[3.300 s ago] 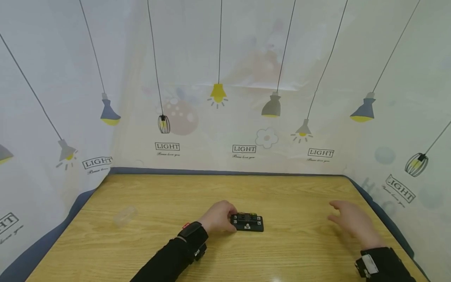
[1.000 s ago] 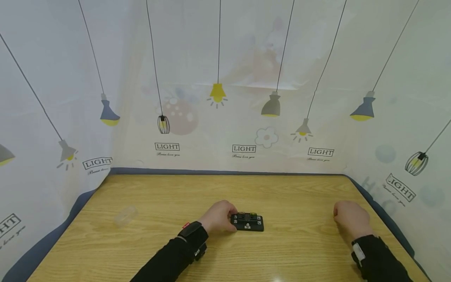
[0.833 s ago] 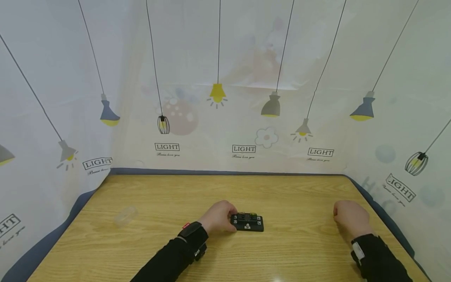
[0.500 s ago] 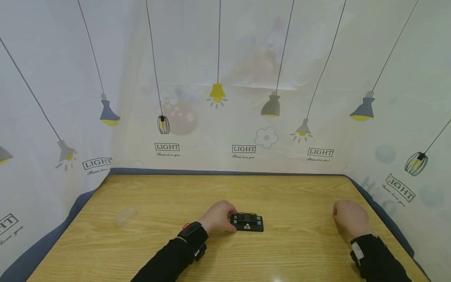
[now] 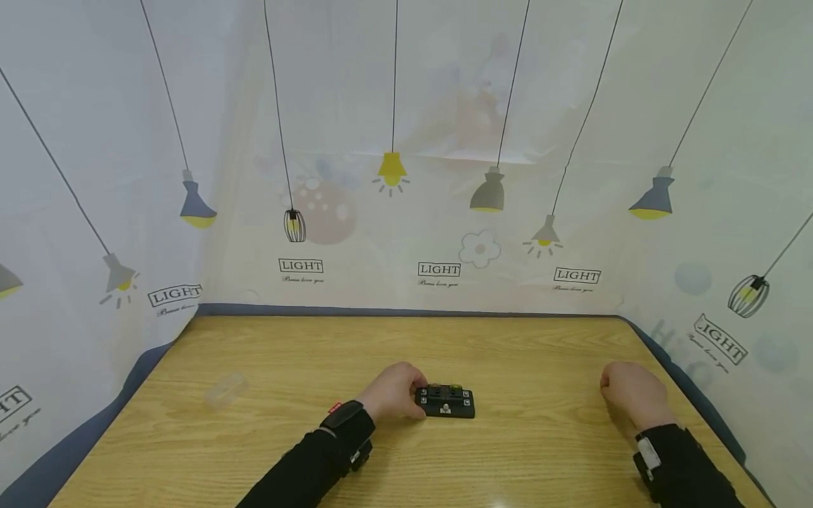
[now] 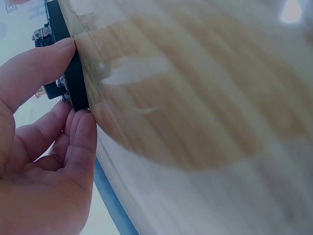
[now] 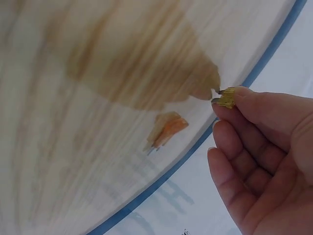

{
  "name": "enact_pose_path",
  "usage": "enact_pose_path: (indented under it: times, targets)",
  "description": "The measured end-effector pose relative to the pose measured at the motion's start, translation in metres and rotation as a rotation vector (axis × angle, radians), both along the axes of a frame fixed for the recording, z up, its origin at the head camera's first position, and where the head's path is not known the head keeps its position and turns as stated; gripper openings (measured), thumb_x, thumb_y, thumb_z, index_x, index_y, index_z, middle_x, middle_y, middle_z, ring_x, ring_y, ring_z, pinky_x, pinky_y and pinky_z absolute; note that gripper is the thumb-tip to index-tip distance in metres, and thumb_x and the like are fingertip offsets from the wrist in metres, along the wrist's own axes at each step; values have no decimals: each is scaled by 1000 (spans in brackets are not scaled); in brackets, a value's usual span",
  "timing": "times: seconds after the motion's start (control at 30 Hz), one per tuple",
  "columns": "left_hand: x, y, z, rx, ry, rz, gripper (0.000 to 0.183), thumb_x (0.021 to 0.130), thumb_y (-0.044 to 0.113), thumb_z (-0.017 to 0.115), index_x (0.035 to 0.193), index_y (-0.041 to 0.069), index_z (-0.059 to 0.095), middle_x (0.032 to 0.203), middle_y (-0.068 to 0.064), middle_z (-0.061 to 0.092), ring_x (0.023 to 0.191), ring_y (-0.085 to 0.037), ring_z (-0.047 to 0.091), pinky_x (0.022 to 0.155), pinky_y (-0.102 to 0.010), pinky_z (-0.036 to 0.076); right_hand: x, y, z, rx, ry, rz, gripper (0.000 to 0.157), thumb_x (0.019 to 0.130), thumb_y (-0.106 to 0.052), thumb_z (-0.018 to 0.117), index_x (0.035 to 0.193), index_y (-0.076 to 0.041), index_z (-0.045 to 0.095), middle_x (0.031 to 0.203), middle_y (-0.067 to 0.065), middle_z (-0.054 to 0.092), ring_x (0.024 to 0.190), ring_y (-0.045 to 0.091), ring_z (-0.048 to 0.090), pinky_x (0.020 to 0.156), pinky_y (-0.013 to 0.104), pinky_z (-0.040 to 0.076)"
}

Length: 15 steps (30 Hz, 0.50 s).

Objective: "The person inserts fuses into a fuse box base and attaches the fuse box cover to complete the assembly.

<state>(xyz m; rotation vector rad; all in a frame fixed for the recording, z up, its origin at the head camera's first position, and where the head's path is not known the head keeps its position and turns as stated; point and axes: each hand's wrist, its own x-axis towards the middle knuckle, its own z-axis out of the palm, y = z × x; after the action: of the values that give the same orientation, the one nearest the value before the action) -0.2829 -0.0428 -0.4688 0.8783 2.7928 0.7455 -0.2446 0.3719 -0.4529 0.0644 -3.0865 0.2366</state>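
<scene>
Yellow-bodied, a blade fuse [image 7: 228,97] is pinched between thumb and fingers of the right hand [image 5: 635,395] near the right edge of the table [image 5: 527,462], best held by its body with the prongs clear; an orange blade fuse [image 7: 167,128] lies near it. The left hand [image 5: 394,392] grips the left end of a black fuse block [image 5: 446,402], roughly midway between the table's side edges, and should brace it flat
</scene>
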Motion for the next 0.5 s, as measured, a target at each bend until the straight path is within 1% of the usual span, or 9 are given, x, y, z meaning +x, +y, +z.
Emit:
enact_pose_path:
  times: [0.03, 0.1, 0.13, 0.2, 0.27, 0.3, 0.37, 0.5]
  targets:
    - [0, 0, 0, 0, 0, 0, 46, 63, 26, 81, 104, 9, 67, 94, 2, 58, 81, -9, 50, 76, -26, 44, 0, 0, 0, -2, -1, 0, 35, 84, -4, 52, 65, -19, 27, 64, -3, 19, 60, 15, 18, 54, 34, 17]
    - [0, 0, 0, 3, -1, -2, 46, 63, 26, 81, 104, 9, 68, 94, 2, 58, 81, -8, 49, 76, -26, 44, 1, 1, 0, -6, -13, -5, 31, 85, -6, 53, 64, -18, 33, 63, -4, 24, 59, 15, 21, 54, 35, 20]
    - [0, 0, 0, 3, -3, -2, 46, 63, 26, 81, 104, 9, 68, 94, 2, 58, 81, -8, 49, 76, -26, 44, 1, 1, 0, -13, -25, -8, 31, 86, -6, 53, 65, -18, 34, 63, -3, 24, 60, 16, 22, 55, 37, 20]
    - [0, 1, 0, 5, -6, -4, 46, 63, 25, 81, 104, 9, 68, 94, 2, 58, 81, -8, 49, 76, -26, 44, 1, 1, 2, -16, -40, -19, 20, 86, -8, 54, 68, -15, 49, 65, -1, 41, 59, 16, 34, 56, 36, 28]
    - [-1, 0, 0, 7, -5, -8, 45, 63, 25, 81, 104, 9, 68, 94, 1, 58, 81, -8, 49, 76, -26, 44, 1, 1, 4, -16, -57, -30, 7, 85, -10, 57, 81, -10, 63, 77, 5, 56, 65, 20, 48, 61, 40, 40]
    - [-1, 0, 0, 8, -5, -8, 45, 63, 25, 81, 104, 9, 68, 94, 1, 58, 81, -9, 49, 76, -26, 44, 2, 1, 5, -15, -62, -32, 8, 85, -11, 58, 87, -9, 66, 84, 8, 60, 69, 23, 52, 65, 44, 43]
    - [-1, 0, 0, 6, -5, -10, 46, 64, 25, 80, 104, 9, 67, 94, 1, 59, 81, -9, 50, 76, -26, 44, 2, 0, 8, -17, -77, -34, 12, 85, -13, 59, 93, -8, 67, 90, 11, 62, 74, 26, 55, 69, 47, 44]
    - [-1, -1, 0, 10, -5, -14, 46, 64, 25, 80, 105, 9, 67, 96, 0, 59, 83, -11, 51, 76, -26, 44, 3, -5, 10, -21, -74, -26, 13, 85, -15, 60, 94, -9, 68, 92, 11, 62, 76, 28, 56, 70, 47, 45]
